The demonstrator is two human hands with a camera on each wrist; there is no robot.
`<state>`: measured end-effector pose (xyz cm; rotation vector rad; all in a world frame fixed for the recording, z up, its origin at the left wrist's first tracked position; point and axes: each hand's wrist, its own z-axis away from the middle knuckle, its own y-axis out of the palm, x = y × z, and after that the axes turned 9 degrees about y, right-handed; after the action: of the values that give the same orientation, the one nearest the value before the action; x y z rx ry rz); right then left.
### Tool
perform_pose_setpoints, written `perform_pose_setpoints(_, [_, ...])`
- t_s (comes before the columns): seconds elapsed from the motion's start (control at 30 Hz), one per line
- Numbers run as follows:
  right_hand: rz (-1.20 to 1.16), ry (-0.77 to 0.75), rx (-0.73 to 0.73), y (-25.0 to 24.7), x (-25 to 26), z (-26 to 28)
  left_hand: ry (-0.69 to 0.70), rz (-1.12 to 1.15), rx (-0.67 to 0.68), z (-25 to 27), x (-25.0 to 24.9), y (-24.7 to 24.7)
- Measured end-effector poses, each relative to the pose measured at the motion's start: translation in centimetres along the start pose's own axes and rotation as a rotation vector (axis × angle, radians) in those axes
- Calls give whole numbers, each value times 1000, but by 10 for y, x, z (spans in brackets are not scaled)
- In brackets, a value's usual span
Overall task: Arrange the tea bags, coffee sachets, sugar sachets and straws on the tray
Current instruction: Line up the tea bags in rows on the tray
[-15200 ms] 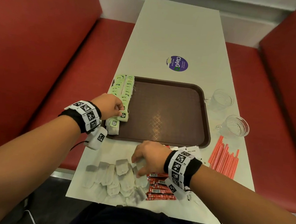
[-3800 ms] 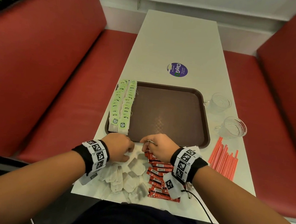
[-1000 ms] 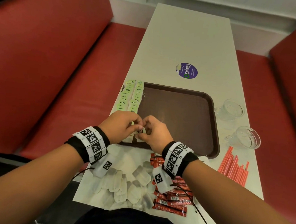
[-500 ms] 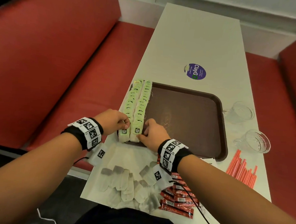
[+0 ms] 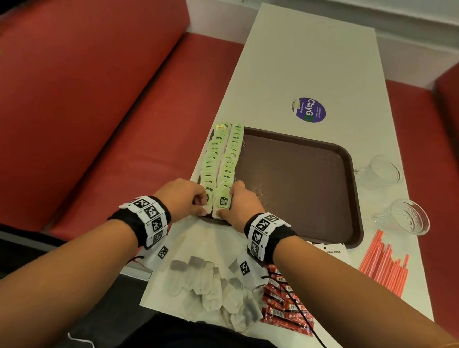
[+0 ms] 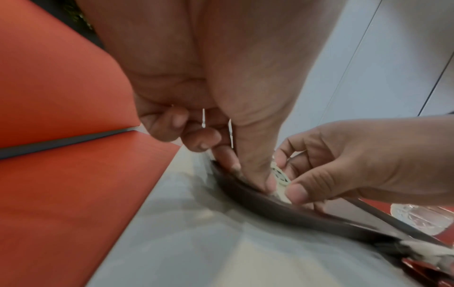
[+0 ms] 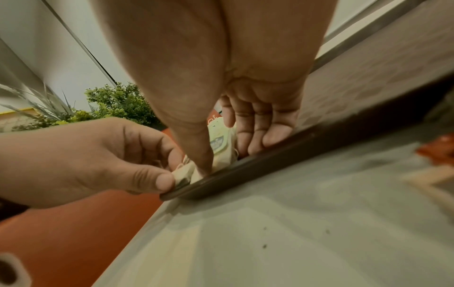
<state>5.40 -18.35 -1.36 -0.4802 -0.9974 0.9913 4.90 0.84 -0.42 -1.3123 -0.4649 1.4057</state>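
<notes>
Your left hand's fingertips (image 7: 163,181) are curled in a pinch on the soft paper corner of the nearest tea bag in the left-hand row, just inside the near left corner of the tray. Your left hand (image 5: 184,198) sits knuckles-up over that corner. Your right hand (image 5: 241,204) cups the nearest pale paper tea bag with a green tag (image 5: 223,202) at the front of the right-hand row: its thumb (image 7: 200,155) presses down on the bag's near edge by the rim, and its other fingers (image 7: 255,128), nearly straight, lie against the bag's far side.

Both hands meet at the front ends of two neat overlapping rows of green-tagged tea bags (image 5: 225,157) that run along the left edge of the dark brown plastic tray (image 5: 303,184).

These bags look very light, limp and easily crumpled, with thin strings that may snag. Take each by its stiffer card tag or pinch a paper edge lightly; a firm squeeze could tear the paper.

Nearer your body, a loose heap of untagged-looking white tea bags (image 5: 209,284) lies on the white table (image 5: 307,57), with red coffee sachets (image 5: 287,305) just right of it. White sachets (image 5: 331,250) peek out by your right forearm. A bundle of orange-red straws (image 5: 385,266) lies at the right, near two clear glass cups (image 5: 399,215).
</notes>
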Motion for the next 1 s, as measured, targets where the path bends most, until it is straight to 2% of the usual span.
perform_pose_setpoints(0.2, [-9, -9, 12, -1, -2, 4, 24, -18, -55, 4, -3, 2])
perform_pose_setpoints(0.3, [2, -13, 26, -2, -4, 8, 49, -6, -128, 14, -7, -1])
perform_pose_setpoints(0.4, [86, -67, -40, -5, -8, 18, 119, 22, -212, 31, -16, -1])
perform_pose_setpoints(0.5, [170, -195, -72, -9, -10, 35, 170, 23, -130, 53, -26, 4])
perform_pose_setpoints(0.6, [239, -371, 104, -10, -10, 56, 177, -23, 34, 74, -31, 15])
perform_pose_setpoints(0.7, [325, -505, 248, 1, -10, 74, 119, -99, 168, 95, -32, 29])
perform_pose_setpoints(0.87, [543, -729, 283, 30, -8, 80, -33, -103, 243, 121, -25, 45])
perform_pose_setpoints(1.0, [811, -844, 254, 43, 4, 77, -15, -124, 239, 133, -28, 59])
